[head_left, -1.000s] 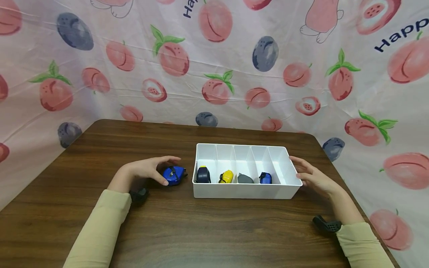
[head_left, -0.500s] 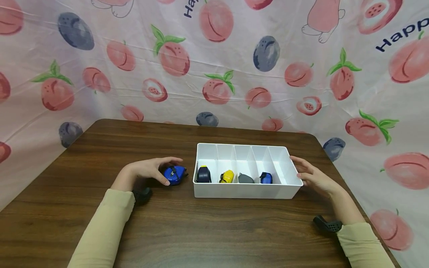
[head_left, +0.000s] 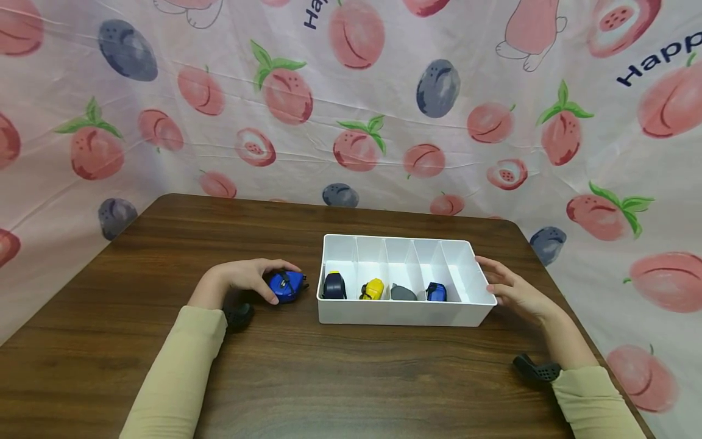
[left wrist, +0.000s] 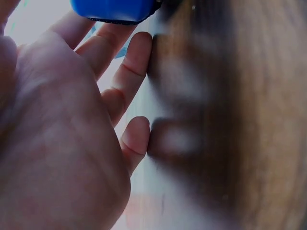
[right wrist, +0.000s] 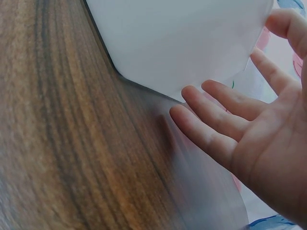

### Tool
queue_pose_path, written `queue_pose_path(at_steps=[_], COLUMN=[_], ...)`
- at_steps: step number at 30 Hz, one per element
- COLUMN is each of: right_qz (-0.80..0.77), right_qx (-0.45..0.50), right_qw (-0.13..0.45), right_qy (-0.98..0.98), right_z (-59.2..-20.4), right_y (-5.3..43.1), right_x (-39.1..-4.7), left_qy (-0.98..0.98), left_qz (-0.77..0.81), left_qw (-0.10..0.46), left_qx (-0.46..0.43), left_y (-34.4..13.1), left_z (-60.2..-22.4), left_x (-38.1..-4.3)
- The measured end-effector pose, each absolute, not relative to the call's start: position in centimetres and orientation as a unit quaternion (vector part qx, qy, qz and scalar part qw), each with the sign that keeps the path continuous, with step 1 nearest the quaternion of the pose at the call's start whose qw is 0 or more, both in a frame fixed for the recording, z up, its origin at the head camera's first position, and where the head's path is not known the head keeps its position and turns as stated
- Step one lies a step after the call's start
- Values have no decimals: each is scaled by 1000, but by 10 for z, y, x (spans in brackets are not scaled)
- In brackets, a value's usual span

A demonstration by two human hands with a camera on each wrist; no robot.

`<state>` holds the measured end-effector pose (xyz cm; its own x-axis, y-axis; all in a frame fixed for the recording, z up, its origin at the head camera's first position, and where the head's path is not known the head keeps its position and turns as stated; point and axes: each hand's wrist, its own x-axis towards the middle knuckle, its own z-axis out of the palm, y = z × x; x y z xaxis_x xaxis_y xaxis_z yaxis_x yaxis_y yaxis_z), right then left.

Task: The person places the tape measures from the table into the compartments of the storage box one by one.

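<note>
On the table's left half lies a small blue rounded case [head_left: 286, 286] with a black strap, resembling a tape measure. My left hand [head_left: 241, 279] curves over it, thumb on the near side and fingers on the far side. In the left wrist view the case's blue underside [left wrist: 112, 9] shows beside the fingers, with the lower fingertips at the tabletop. The white divided box [head_left: 397, 313] stands to the right. My right hand [head_left: 515, 294] is at its right end, thumb by the near corner of the rim. Loosely extended fingers [right wrist: 211, 139] lie along the end wall in the right wrist view.
Inside the box, from the left, sit a dark case with yellow [head_left: 334, 285], a yellow item [head_left: 373, 289], a grey item [head_left: 403, 293] and a blue item [head_left: 436, 292], each in its own compartment. A fruit-patterned cloth [head_left: 307, 158] hangs behind the brown table [head_left: 351, 378].
My left hand has shifted slightly right and settled more closely around the blue case. The case, the box and my right hand have barely moved.
</note>
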<state>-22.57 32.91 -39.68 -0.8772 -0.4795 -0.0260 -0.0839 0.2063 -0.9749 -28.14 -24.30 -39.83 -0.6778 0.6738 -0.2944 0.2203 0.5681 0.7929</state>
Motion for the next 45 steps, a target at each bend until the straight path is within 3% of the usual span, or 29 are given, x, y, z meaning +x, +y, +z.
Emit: queue_pose_path(at_steps=[45], right_qz=[-597], right_qx=[-174], right_qw=[162], right_qy=[766], right_z=[-397], right_y=[329], right_x=[-226], left_qy=[828], left_qz=[419], left_qw=[227], left_qx=[295], left_y=[-248], left_z=[-395], left_x=[-281])
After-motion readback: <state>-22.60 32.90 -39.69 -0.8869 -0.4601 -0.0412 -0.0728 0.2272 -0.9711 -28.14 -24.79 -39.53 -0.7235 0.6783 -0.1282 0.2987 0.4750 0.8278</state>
